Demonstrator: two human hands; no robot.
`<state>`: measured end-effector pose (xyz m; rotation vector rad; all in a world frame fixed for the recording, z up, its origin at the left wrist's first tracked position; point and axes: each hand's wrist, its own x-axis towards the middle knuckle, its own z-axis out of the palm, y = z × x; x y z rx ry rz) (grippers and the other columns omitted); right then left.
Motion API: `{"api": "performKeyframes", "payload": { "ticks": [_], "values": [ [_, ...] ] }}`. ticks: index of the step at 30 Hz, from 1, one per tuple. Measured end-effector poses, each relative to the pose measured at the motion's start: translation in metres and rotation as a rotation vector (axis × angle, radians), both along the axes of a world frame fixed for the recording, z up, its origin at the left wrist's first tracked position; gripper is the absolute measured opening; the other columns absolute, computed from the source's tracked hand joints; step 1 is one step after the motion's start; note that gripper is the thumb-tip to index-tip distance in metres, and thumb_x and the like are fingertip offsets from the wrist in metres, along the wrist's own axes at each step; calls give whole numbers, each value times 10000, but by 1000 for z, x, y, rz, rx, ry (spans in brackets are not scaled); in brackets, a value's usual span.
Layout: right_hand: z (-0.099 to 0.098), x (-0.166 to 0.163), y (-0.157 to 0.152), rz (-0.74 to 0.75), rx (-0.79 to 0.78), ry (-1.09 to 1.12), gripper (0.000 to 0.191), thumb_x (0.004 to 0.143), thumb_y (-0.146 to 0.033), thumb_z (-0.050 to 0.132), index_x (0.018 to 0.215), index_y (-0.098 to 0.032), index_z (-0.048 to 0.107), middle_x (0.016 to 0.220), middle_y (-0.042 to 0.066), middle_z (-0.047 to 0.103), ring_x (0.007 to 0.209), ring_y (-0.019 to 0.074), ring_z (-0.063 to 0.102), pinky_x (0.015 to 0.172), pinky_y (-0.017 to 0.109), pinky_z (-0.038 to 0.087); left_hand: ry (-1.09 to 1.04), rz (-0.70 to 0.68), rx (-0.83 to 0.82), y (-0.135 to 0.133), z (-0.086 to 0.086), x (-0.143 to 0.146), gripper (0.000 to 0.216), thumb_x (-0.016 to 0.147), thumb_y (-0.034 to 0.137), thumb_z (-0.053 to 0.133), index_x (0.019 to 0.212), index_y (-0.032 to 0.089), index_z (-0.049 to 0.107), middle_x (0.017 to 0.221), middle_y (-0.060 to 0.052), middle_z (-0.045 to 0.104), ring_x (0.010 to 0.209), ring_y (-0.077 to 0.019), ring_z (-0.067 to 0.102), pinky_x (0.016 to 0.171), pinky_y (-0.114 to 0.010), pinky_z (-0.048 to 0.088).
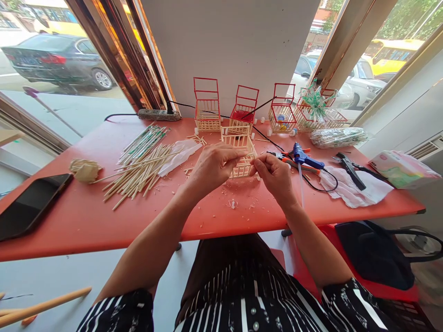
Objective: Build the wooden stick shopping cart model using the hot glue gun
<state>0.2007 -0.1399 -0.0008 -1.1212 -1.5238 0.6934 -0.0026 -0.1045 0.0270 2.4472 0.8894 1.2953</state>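
Observation:
A small unpainted cart built of thin wooden sticks (236, 137) stands on the red table, partly hidden behind my hands. My left hand (219, 161) is over its near left side, thumb and fingers pinched together. Close by on the right, my right hand (273, 176) has its fingertips pressed together by the cart's near corner. Whatever lies between the fingertips of either hand is too small or too hidden to name. Whether the fingers touch the cart, I cannot tell.
Loose wooden sticks (138, 177) lie left, near wrapped sticks (145, 143) and a black phone (32, 203). Several red-trimmed carts (207, 110) line the wall. Right are a blue glue gun (306, 157), its cord, pliers (301, 167), a black tool (351, 170) and a tissue pack (403, 168).

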Motion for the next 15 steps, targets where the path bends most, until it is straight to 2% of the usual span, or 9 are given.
{"api": "performKeyframes", "payload": {
  "ticks": [6, 15],
  "values": [
    [-1, 0, 0, 13, 15, 14, 347, 983, -551, 680, 874, -221, 659, 699, 9, 744, 586, 123, 592, 593, 255, 443, 4, -4, 2, 0, -1, 1, 285, 960, 139, 636, 1062, 251, 878, 1047, -63, 866, 968, -237, 807, 916, -354, 614],
    [-1, -1, 0, 21, 15, 20, 391, 981, -589, 684, 874, -214, 668, 700, 14, 756, 587, 118, 593, 589, 247, 443, 10, -14, 43, 2, -3, -1, 287, 962, 125, 641, 1068, 256, 873, 1028, -51, 865, 930, -218, 802, 872, -324, 604]
  ]
}}
